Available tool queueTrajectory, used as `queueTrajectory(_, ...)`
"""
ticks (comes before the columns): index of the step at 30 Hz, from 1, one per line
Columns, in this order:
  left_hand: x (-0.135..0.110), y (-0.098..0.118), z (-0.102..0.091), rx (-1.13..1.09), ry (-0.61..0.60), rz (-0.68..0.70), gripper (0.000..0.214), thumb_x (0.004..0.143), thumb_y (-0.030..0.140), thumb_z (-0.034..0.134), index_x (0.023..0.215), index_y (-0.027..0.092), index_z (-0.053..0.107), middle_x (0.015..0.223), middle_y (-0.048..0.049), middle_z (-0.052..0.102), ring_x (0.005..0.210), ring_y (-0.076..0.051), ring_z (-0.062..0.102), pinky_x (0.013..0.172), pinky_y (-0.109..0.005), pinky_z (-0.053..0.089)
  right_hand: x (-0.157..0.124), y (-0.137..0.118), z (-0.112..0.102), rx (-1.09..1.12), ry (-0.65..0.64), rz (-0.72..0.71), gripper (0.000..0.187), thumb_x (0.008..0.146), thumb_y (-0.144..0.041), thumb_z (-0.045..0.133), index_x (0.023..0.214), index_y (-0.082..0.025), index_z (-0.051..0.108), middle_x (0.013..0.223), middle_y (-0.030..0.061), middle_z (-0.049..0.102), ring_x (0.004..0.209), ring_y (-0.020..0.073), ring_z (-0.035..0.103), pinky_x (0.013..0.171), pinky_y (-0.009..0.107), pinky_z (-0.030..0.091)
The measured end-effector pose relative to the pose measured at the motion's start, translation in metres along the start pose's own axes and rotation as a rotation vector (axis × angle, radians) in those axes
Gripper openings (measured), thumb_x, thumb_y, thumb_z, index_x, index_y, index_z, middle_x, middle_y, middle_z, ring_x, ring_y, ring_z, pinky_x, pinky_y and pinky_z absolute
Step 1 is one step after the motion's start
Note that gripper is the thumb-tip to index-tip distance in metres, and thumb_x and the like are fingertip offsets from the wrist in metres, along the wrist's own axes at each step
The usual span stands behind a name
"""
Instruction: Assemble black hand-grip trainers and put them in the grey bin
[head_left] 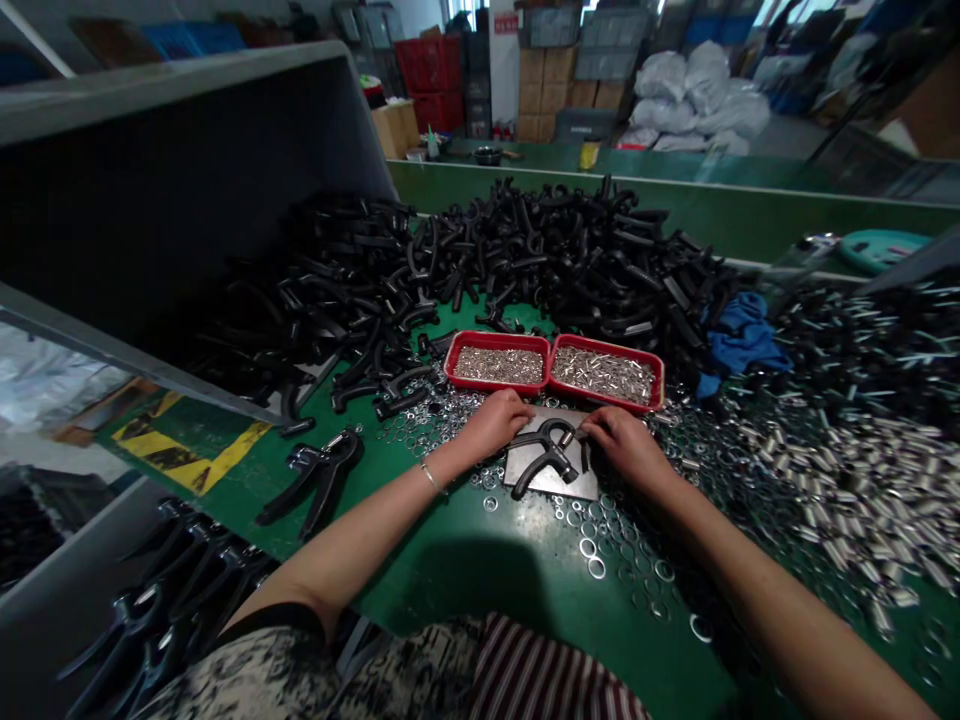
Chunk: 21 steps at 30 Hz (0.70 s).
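A metal plate [551, 482] lies on the green table before me. On it rests a black two-handled piece [541, 462], shaped like a hand grip. At the plate's upper left corner, the fingers of my left hand [501, 420] are pinched together; what they hold is too small to make out. My right hand [622, 445] is closed at the piece's right side, by a small metal part, and its fingertips hide what they grip. Just beyond my hands stand two red trays, the left tray [496, 386] with tiny metal parts, the right tray [609, 402] with small pins.
Black handles [525, 240] are heaped behind the trays. Metal rings [596, 568] lie scattered around the plate. Silver cylinders [862, 500] and a blue cloth [746, 335] are to the right. A spring-fitted hand grip [319, 480] lies left, near a grey shelf [180, 80].
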<state>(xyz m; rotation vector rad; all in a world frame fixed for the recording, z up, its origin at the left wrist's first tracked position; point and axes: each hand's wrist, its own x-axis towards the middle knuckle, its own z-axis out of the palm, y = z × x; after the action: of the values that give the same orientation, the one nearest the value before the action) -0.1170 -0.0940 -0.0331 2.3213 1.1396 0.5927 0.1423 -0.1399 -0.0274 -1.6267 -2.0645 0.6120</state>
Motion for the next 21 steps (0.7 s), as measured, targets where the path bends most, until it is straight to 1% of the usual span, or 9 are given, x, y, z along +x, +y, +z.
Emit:
queueTrajectory(4, 0.007, 0.005, 0.006, 0.296, -0.132, 0.09, 0.021, 0.087, 0.007, 0.055, 0.091, 0.015, 0.074, 0.091, -0.0097, 0.067, 0.093, -0.023, 0.061, 0.088, -0.038, 0.048, 0.004, 0.004, 0.005, -0.067, -0.021, -0.013, 0.016, 0.095, -0.028, 0.054, 0.089, -0.018, 0.066, 0.091, 0.0076, 0.07, 0.087, 0.0219, 0.064, 0.079, 0.032, 0.047)
queueTrajectory(7, 0.008, 0.015, 0.006, 0.407, -0.132, 0.104, 0.023, 0.087, 0.005, 0.05, 0.09, 0.014, 0.071, 0.092, -0.0119, 0.067, 0.094, -0.025, 0.061, 0.089, -0.041, 0.046, 0.006, 0.002, 0.003, -0.14, -0.051, -0.024, 0.017, 0.096, -0.028, 0.053, 0.091, -0.018, 0.066, 0.094, 0.008, 0.07, 0.087, 0.0213, 0.064, 0.078, 0.03, 0.047)
queueTrajectory(10, 0.005, 0.024, -0.001, 0.408, -0.088, 0.014, 0.022, 0.085, 0.004, 0.048, 0.091, 0.011, 0.068, 0.093, -0.0151, 0.067, 0.093, -0.028, 0.062, 0.087, -0.043, 0.047, 0.007, -0.011, -0.001, -0.324, -0.084, -0.061, 0.019, 0.098, -0.024, 0.049, 0.091, -0.017, 0.065, 0.095, 0.0106, 0.069, 0.088, 0.0224, 0.063, 0.077, 0.03, 0.046)
queueTrajectory(12, 0.001, 0.026, -0.007, 0.286, -0.047, -0.088, 0.021, 0.082, 0.003, 0.049, 0.092, 0.012, 0.066, 0.091, -0.0134, 0.068, 0.089, -0.026, 0.062, 0.083, -0.04, 0.049, 0.008, -0.023, -0.001, -0.499, -0.097, -0.132, 0.02, 0.097, -0.018, 0.047, 0.09, -0.016, 0.065, 0.093, 0.0131, 0.069, 0.09, 0.0254, 0.061, 0.078, 0.033, 0.045)
queueTrajectory(14, -0.003, 0.028, -0.013, 0.053, -0.001, -0.163, 0.023, 0.082, 0.006, 0.051, 0.099, 0.014, 0.064, 0.09, -0.0086, 0.069, 0.082, -0.021, 0.063, 0.078, -0.035, 0.05, 0.012, -0.036, 0.001, -0.654, -0.123, -0.226, 0.021, 0.094, -0.011, 0.046, 0.09, -0.014, 0.067, 0.092, 0.0157, 0.069, 0.092, 0.0287, 0.06, 0.081, 0.036, 0.044)
queueTrajectory(16, -0.007, 0.029, -0.016, -0.203, 0.041, -0.186, 0.024, 0.084, 0.011, 0.054, 0.105, 0.017, 0.064, 0.092, -0.0047, 0.07, 0.08, -0.017, 0.064, 0.075, -0.031, 0.052, 0.017, -0.043, 0.002, -0.733, -0.172, -0.289, 0.022, 0.09, -0.007, 0.047, 0.091, -0.012, 0.068, 0.091, 0.0176, 0.069, 0.091, 0.0306, 0.059, 0.081, 0.039, 0.044)
queueTrajectory(18, -0.011, 0.031, -0.013, -0.389, 0.056, -0.187, 0.019, 0.087, 0.017, 0.058, 0.105, 0.017, 0.064, 0.094, -0.0035, 0.071, 0.081, -0.015, 0.066, 0.077, -0.029, 0.053, 0.02, -0.043, -0.001, -0.709, -0.21, -0.31, 0.022, 0.09, -0.008, 0.047, 0.091, -0.012, 0.068, 0.09, 0.0172, 0.069, 0.089, 0.0304, 0.059, 0.08, 0.04, 0.044)
queueTrajectory(19, -0.013, 0.032, -0.01, -0.44, 0.053, -0.188, 0.015, 0.088, 0.019, 0.059, 0.102, 0.017, 0.065, 0.094, -0.0035, 0.072, 0.082, -0.014, 0.066, 0.078, -0.029, 0.053, 0.018, -0.04, -0.004, -0.671, -0.202, -0.304, 0.022, 0.092, -0.01, 0.047, 0.094, -0.012, 0.068, 0.091, 0.0166, 0.069, 0.089, 0.0301, 0.06, 0.08, 0.039, 0.044)
queueTrajectory(21, -0.014, 0.033, -0.001, -0.45, 0.053, -0.185, 0.009, 0.089, 0.022, 0.062, 0.095, 0.017, 0.067, 0.093, -0.0034, 0.072, 0.085, -0.015, 0.067, 0.081, -0.031, 0.053, 0.008, -0.029, -0.015, -0.601, -0.117, -0.25, 0.022, 0.096, -0.019, 0.046, 0.1, -0.014, 0.066, 0.096, 0.0158, 0.068, 0.093, 0.0297, 0.06, 0.081, 0.039, 0.045)
